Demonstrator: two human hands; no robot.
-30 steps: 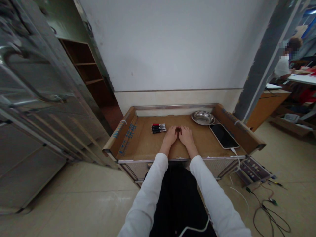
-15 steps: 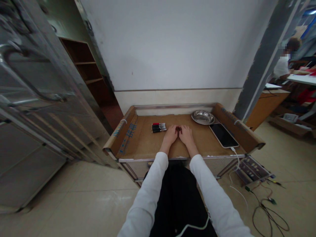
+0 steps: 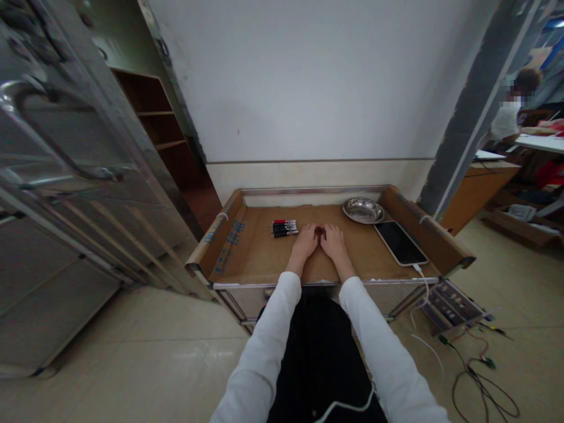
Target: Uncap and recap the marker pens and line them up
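Note:
My left hand (image 3: 305, 242) lies palm down on the brown cardboard lining (image 3: 264, 261), its fingers stretched forward and slightly bent. Beside it, in a mirrored pose, is my right hand (image 3: 333, 242). The fingertips of the two hands nearly meet, with a small dark gap between them. Neither hand shows anything held, though the undersides of the fingers are hidden. Just left of my left hand lies a neat row of pens (image 3: 285, 228), one red at the back and several black. A shiny round metal dish (image 3: 363, 210) sits behind and right of my right hand.
A phone (image 3: 400, 243) with a white charging cable (image 3: 425, 288) lies at the tray's right. Raised cardboard sides (image 3: 440, 238) border the tray. A metal door (image 3: 66, 147) stands left, a wall behind. Cables (image 3: 480, 376) lie on the floor; a person (image 3: 506, 117) sits far right.
Both hands keep the same place and pose on the cardboard. The pens, dish and phone have not moved; only the camera view shifts slightly.

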